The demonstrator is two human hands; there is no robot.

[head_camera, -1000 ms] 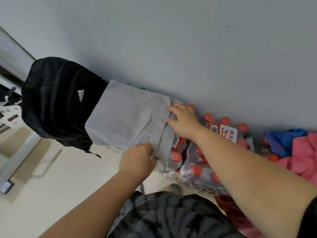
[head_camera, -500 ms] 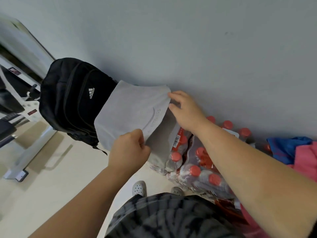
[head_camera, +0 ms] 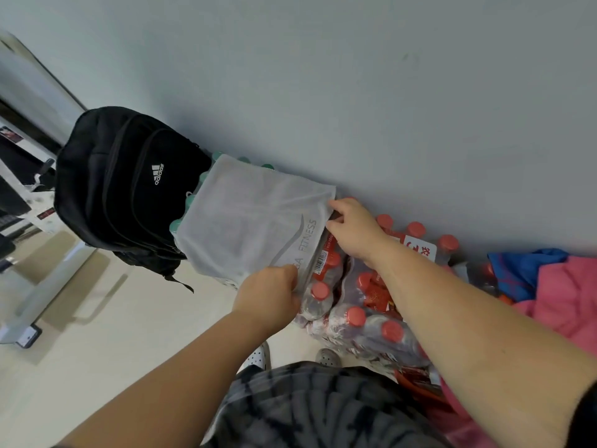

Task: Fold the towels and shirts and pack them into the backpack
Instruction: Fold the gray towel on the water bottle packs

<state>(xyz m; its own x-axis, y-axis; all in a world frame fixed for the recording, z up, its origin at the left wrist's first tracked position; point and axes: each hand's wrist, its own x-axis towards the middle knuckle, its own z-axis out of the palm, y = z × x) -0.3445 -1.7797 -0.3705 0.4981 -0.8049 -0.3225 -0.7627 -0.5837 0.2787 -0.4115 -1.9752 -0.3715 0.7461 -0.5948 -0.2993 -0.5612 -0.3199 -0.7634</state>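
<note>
Your left hand (head_camera: 268,295) has its grip clenched on the grey towel (head_camera: 252,221) at its near corner; your right hand (head_camera: 352,231) pinches the far corner; the towel lies spread over wrapped bottles (head_camera: 355,315), just beside the black backpack (head_camera: 122,189), whose inside is hidden.

"adidas" on backpack (head_camera: 129,185); "fitness" on towel (head_camera: 255,221).

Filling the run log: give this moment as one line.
step: folding towel | left hand: grips towel's near corner | right hand: pinches far corner | towel: on bottle packs | backpack: beside towel
</note>
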